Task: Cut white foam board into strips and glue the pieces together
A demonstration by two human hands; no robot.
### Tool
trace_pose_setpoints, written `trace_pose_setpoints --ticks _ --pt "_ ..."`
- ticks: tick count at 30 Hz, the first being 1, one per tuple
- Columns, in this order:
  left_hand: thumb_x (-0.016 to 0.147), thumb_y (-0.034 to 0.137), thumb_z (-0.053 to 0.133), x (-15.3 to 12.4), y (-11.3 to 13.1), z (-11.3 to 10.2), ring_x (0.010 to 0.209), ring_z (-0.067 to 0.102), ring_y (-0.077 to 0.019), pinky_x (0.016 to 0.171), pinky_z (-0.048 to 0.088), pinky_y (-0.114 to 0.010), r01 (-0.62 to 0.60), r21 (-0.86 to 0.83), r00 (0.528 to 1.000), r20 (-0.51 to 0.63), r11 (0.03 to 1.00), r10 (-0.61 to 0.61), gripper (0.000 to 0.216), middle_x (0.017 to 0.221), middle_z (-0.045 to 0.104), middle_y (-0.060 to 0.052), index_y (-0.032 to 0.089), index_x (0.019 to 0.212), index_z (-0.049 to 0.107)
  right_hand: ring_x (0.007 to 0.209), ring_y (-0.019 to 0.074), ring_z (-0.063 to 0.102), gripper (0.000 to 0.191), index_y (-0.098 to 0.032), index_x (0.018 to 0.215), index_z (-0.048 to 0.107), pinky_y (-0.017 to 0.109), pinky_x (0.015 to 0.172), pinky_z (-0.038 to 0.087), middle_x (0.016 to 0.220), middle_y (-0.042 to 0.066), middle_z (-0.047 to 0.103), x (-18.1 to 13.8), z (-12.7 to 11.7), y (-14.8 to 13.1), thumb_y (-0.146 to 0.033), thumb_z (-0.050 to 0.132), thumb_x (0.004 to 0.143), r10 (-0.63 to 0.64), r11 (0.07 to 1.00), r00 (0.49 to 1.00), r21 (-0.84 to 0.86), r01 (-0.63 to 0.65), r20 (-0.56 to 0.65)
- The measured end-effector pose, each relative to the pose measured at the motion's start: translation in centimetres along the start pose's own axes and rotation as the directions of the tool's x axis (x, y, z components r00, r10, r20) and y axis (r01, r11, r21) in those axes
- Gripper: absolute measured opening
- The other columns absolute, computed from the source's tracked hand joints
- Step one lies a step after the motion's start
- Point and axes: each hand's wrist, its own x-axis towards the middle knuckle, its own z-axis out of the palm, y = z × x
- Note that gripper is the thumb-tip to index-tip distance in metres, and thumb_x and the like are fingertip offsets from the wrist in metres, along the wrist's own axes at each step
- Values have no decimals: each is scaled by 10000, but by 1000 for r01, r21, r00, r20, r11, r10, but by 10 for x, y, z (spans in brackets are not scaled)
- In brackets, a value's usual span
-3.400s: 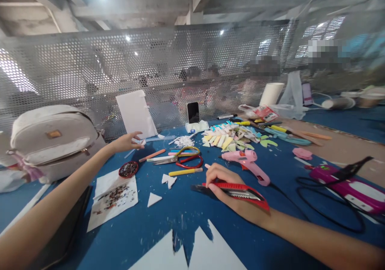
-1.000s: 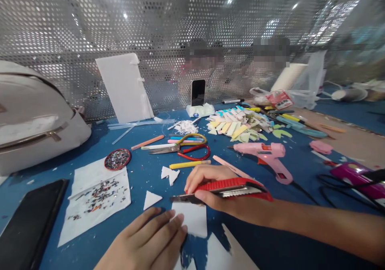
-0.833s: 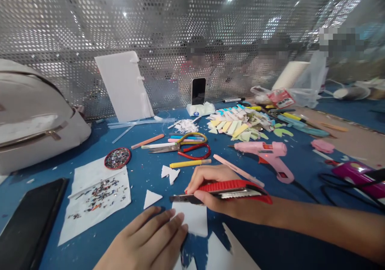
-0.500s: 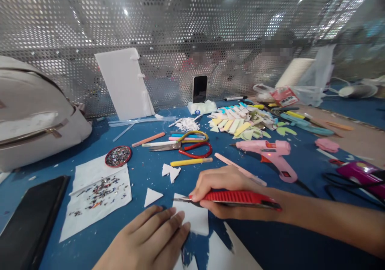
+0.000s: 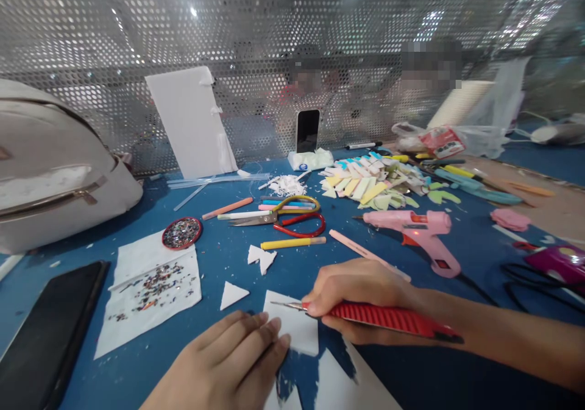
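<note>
My right hand [image 5: 351, 294] grips a red utility knife [image 5: 388, 318], its blade lying low over a small white foam board piece [image 5: 297, 329]. Whether the tip cuts into the board I cannot tell. My left hand [image 5: 233, 355] lies flat with outstretched fingers, the fingertips pressing on the left edge of that piece. A white triangle [image 5: 234, 295] rests just beyond my left fingers, and a notched white scrap [image 5: 262, 258] sits farther off. Nearer to me is a larger torn white board [image 5: 340, 379], partly cut off by the frame's lower edge.
Scissors [image 5: 274, 216] and markers lie mid-table. A pink glue gun [image 5: 411, 224] is at right, beside a heap of paper strips [image 5: 365, 181]. At left are a dark phone [image 5: 50, 331], a paper with beads [image 5: 155, 294] and a bag [image 5: 59, 178]. A perforated metal screen [image 5: 256, 87] stands behind.
My right hand and the knife have shifted slightly right and toward me, with the blade now farther over the foam piece. My left hand stays in place. The view has tilted a little.
</note>
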Motion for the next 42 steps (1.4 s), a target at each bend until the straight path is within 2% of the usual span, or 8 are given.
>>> trace_pose_setpoints --ticks 7,12,18,25,29,35,42 --pt "1052 243 312 0 -3 -3 947 687 -201 861 597 -325 -42 -13 996 73 999 42 400 1041 731 -71 150 1188 677 802 132 704 121 -171 989 618 193 717 519 891 69 712 -6 -6 -12 -112 585 888 24 999 999 -46 -25 -25" --pt "1058 327 281 1 -3 -4 927 687 -203 848 601 -327 -38 -15 997 67 999 39 452 1013 719 -92 139 1184 673 817 135 717 138 -167 989 623 188 731 533 902 75 720 -11 -10 -16 -92 586 878 3 998 1000 -68 -5 -29" --pt "1044 226 343 5 -4 -8 942 699 -202 856 599 -301 -47 -4 996 70 999 47 367 1021 733 -83 133 1168 675 823 141 719 179 -177 1005 609 193 731 533 910 75 720 -20 -7 -17 -69 601 863 25 995 999 -97 -28 -40" --pt "1051 270 332 3 -3 -7 937 704 -209 858 604 -320 -52 -15 996 73 999 53 390 1011 730 -84 129 1177 672 899 149 713 226 -176 1099 591 201 790 538 944 84 705 -29 -4 -15 -78 591 895 -2 995 999 -103 -2 -35" --pt "1052 270 320 2 -2 -5 937 697 -199 863 601 -312 -18 -25 998 54 1000 20 397 999 732 -82 145 1165 679 845 152 718 228 -215 1101 586 208 750 552 911 69 715 -31 -3 -19 -103 577 902 1 990 998 -139 -11 -68" --pt "1048 237 322 1 -2 -6 954 691 -203 872 596 -321 -37 -18 997 61 999 38 390 1038 730 -80 140 1178 677 820 152 725 231 -268 1037 605 206 738 568 912 53 734 -35 1 -30 -98 582 883 96 981 980 -149 -122 -173" --pt "1044 224 328 0 -2 -5 966 687 -210 860 603 -324 -33 -33 997 66 999 35 383 1038 734 -83 141 1189 672 798 140 725 233 -257 1039 593 189 725 565 888 42 731 -42 2 -28 -90 597 877 63 976 983 -196 -96 -171"
